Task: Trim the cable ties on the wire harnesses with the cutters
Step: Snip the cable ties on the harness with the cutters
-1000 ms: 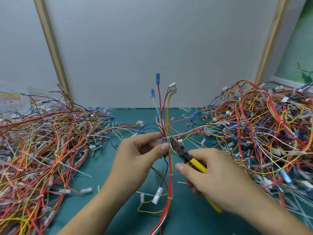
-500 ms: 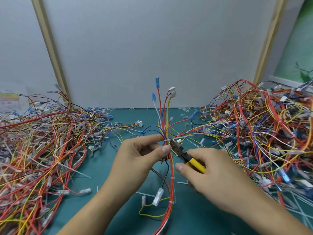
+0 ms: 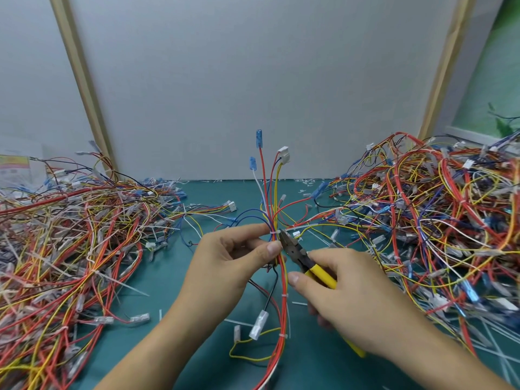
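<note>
Nothing here can be read: no word, number or brand. A paper sheet [image 3: 14, 167] with coloured bands stands behind the far left end of the harness pile [image 3: 70, 249], and its print is too blurred to make out.

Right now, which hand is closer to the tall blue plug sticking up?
Left. The left hand pinches the wires below the blue plug; the right hand, gripping the cutters, is lower and rightward.
</note>
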